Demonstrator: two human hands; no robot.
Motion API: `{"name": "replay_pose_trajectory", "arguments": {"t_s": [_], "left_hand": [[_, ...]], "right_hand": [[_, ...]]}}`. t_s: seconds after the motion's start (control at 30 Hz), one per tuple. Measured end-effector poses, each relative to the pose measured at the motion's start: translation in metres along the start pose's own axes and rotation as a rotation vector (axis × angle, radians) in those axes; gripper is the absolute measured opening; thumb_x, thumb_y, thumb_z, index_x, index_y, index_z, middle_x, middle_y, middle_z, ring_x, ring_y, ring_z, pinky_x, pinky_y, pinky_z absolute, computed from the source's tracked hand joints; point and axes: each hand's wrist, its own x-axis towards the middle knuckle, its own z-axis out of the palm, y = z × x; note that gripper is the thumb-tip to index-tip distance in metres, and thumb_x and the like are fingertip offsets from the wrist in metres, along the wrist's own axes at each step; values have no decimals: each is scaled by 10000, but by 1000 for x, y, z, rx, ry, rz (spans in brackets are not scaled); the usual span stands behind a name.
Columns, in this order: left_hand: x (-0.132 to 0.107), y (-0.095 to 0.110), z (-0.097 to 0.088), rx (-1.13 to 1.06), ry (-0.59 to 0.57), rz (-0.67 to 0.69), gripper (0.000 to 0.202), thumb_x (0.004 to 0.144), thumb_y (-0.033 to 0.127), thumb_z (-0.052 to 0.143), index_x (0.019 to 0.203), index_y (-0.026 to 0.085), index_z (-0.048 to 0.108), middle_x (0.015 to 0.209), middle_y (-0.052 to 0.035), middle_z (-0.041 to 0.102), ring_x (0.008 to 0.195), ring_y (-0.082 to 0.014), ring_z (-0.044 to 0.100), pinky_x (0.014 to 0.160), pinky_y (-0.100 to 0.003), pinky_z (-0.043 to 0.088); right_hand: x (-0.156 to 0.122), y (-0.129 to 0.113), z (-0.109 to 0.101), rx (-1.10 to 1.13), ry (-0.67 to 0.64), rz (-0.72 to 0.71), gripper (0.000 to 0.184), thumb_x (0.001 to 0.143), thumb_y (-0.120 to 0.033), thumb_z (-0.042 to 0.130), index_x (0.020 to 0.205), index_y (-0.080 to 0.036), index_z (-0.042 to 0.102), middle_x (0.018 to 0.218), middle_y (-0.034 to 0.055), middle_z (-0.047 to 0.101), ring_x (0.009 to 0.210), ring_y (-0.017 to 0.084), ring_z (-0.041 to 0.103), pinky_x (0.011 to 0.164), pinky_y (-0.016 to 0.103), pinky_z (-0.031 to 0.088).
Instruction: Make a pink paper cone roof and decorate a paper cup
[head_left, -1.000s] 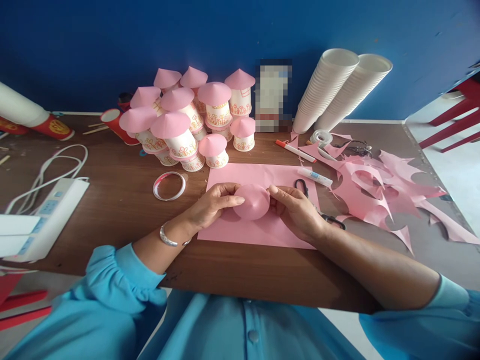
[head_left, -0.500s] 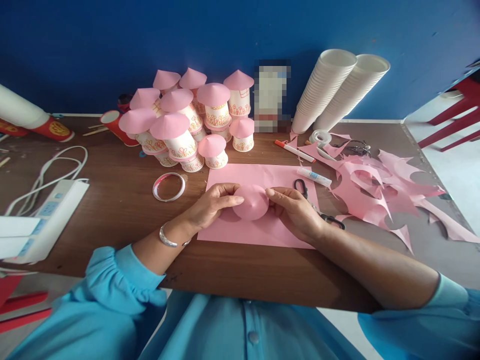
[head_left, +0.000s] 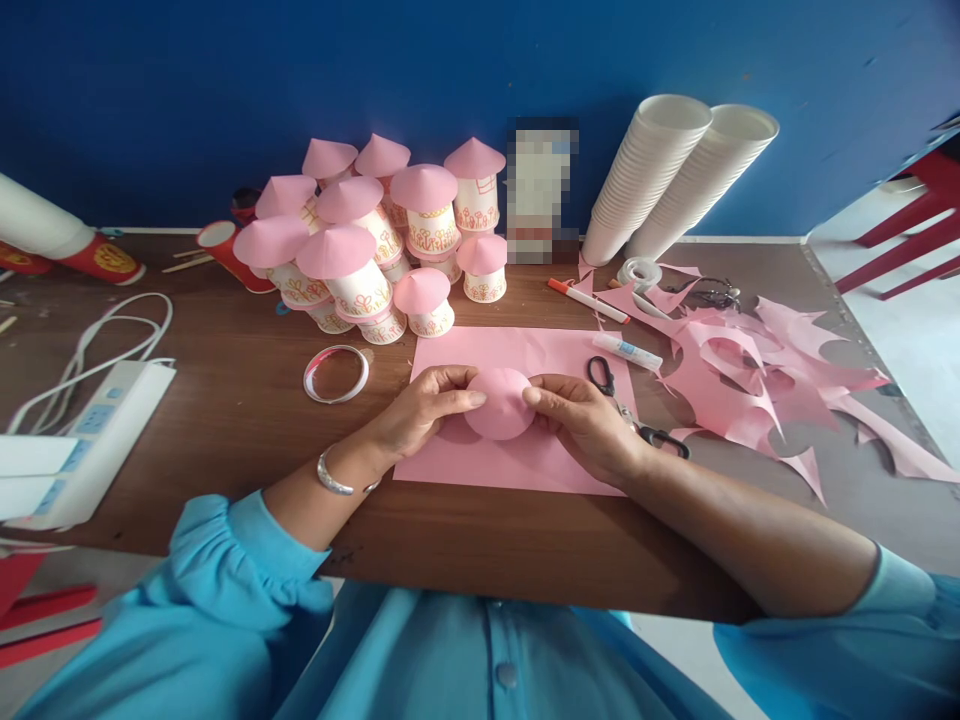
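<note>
A shallow pink paper cone [head_left: 501, 410] is held between both hands above a pink paper sheet [head_left: 450, 460]. My left hand [head_left: 426, 412] pinches its left edge, thumb on top and fingers underneath. At the right edge, my right hand [head_left: 589, 422] grips it the same way, the thumb resting on the upper surface. Black-handled scissors [head_left: 601, 374] lie on the sheet, partly hidden by my right hand. Close by is a glue stick [head_left: 628, 351] with a white and blue barrel.
Behind stand several decorated paper cups [head_left: 358, 290] with pink cone tops. A tape roll [head_left: 336, 375] lies left, a white power strip [head_left: 105, 440] farther left. Rightward are pink paper scraps [head_left: 720, 375], an orange marker [head_left: 589, 301] and tall stacks of white cups [head_left: 645, 180] against the blue wall.
My right thumb has slid a little inward over the cone's right edge. My left hand keeps its pinch. The whole view has shifted very slightly.
</note>
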Motion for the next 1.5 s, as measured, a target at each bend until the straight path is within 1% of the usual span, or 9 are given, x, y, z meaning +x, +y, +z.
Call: {"name": "replay_pose_trajectory", "arguments": {"t_s": [0.07, 0.3, 0.53, 0.7, 0.8, 0.93, 1.13, 1.33, 1.5], "left_hand": [[0, 0, 0, 16, -8, -12, 293, 801, 396, 824, 950, 145, 800, 894, -61, 763, 873, -204, 651, 838, -310, 482], [-1, -2, -3, 57, -10, -14, 283, 809, 407, 823, 906, 148, 760, 890, -46, 740, 885, -200, 639, 853, -315, 474], [-1, -2, -2, 27, -25, -19, 287, 816, 405, 830, 908, 141, 764, 881, -41, 734, 853, -177, 627, 821, -288, 467], [-1, -1, 0, 45, -64, -12, 283, 832, 379, 818, 996, 149, 796, 944, -59, 769, 898, -200, 663, 871, -311, 493], [-1, 0, 1, 39, -67, -9, 307, 826, 373, 818, 1036, 149, 810, 960, -72, 785, 912, -215, 683, 896, -330, 504], [0, 0, 1, 32, -44, 2, 322, 817, 384, 820, 1030, 142, 818, 965, -86, 794, 921, -235, 695, 904, -349, 511], [-1, -1, 1, 36, -46, -13, 320, 824, 381, 822, 1041, 146, 816, 944, -73, 786, 923, -222, 681, 879, -324, 507], [-1, 0, 1, 43, -56, -25, 303, 817, 393, 824, 984, 141, 807, 931, -69, 775, 894, -209, 669, 851, -311, 500], [0, -1, 1, 25, -49, -26, 341, 804, 405, 836, 1023, 145, 813, 929, -69, 777, 881, -214, 678, 853, -322, 504]], "right_hand": [[-1, 0, 0, -38, -8, 40, 424, 718, -548, 928, 777, -176, 734, 744, -4, 657, 718, 142, 524, 699, 283, 386], [-2, 2, -1, -46, -15, 60, 367, 722, -485, 933, 738, -165, 754, 697, -8, 650, 685, 132, 510, 673, 279, 370], [-3, -4, 4, -13, -84, 74, 403, 718, -516, 926, 826, -152, 793, 778, 25, 705, 743, 159, 560, 741, 298, 424], [-2, -3, 6, -2, -43, 96, 409, 673, -504, 951, 784, -147, 784, 735, 23, 696, 698, 148, 546, 692, 286, 414], [-2, -3, 5, 49, -58, 110, 405, 707, -516, 931, 755, -152, 760, 714, 25, 685, 681, 148, 541, 680, 288, 424], [-2, -5, 5, 111, -53, 64, 432, 741, -552, 900, 696, -163, 718, 711, 21, 670, 697, 149, 527, 695, 291, 428], [-3, -5, 8, 50, -103, 74, 389, 686, -492, 947, 834, -166, 795, 788, 33, 730, 807, 190, 615, 799, 312, 462], [-2, -3, 6, 18, -70, 100, 378, 682, -487, 951, 785, -159, 793, 756, 25, 727, 719, 155, 574, 731, 297, 437], [-2, -5, 7, 102, -84, 86, 386, 674, -493, 953, 789, -164, 787, 738, 27, 718, 737, 170, 601, 731, 299, 461]]}}
